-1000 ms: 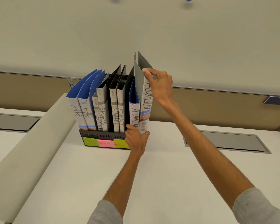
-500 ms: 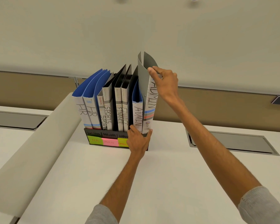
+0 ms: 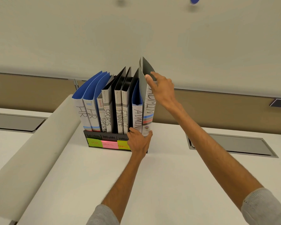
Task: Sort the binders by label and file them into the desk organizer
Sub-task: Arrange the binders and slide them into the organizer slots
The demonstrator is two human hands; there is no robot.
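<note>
Pinching the top edge of the grey ADMIN binder (image 3: 148, 114) with the right hand (image 3: 160, 88), clasping its foot with the left hand (image 3: 139, 142). Upright at the right end of the black desk organizer (image 3: 100, 137) on the white desk (image 3: 169, 176), against the blue ADMIN binder (image 3: 137, 117).

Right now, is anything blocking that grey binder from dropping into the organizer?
Nothing visible. The grey binder stands at the right end of the organizer, beside the blue ADMIN binder; the left hand grips its foot, hiding the slot.
</note>
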